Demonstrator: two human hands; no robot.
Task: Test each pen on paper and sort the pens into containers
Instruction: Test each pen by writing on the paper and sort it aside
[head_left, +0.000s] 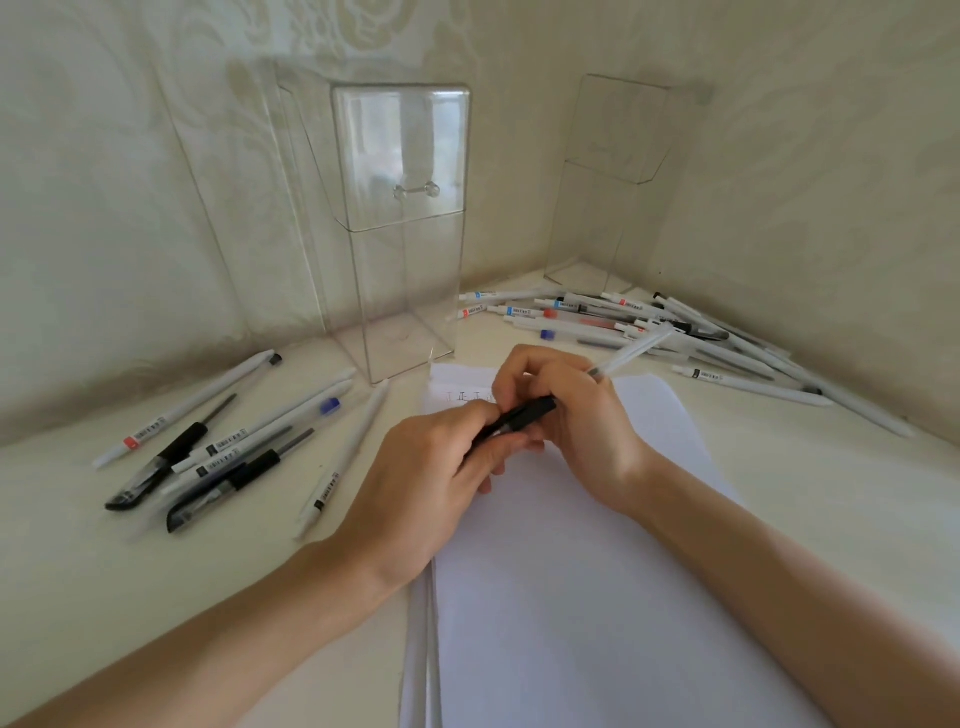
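Right now, from my remote seat, both hands meet over the top of the paper (571, 597). The left hand (426, 483) has its fingers curled round the lower end of a black pen (517, 415), pinching it between thumb and fingertips. The right hand (587, 431) is curled as well, its fingertips on the black pen's upper end, and a pale barrel (631, 353) sticks out of its grip up and to the right. I cannot tell whether black part and pale barrel are one pen or two. The black pen sits just above the sheet, slanting between the two hands.

A short row of small handwritten strokes (465, 399) sits at the paper's top edge, just beyond the left fingers; they look like tally marks, partly hidden. Pens in the left group (208, 452) and in the right pile (649, 332) carry small printed labels with red, blue or black bands, too small for me to read.

A tall clear container (400, 234) stands beyond the paper, and through its walls I see only the wall behind. A second clear container (602, 208) stands in the back right corner, just behind the right pile, equally see-through. Both groups of pens lie loose on the table (810, 499).
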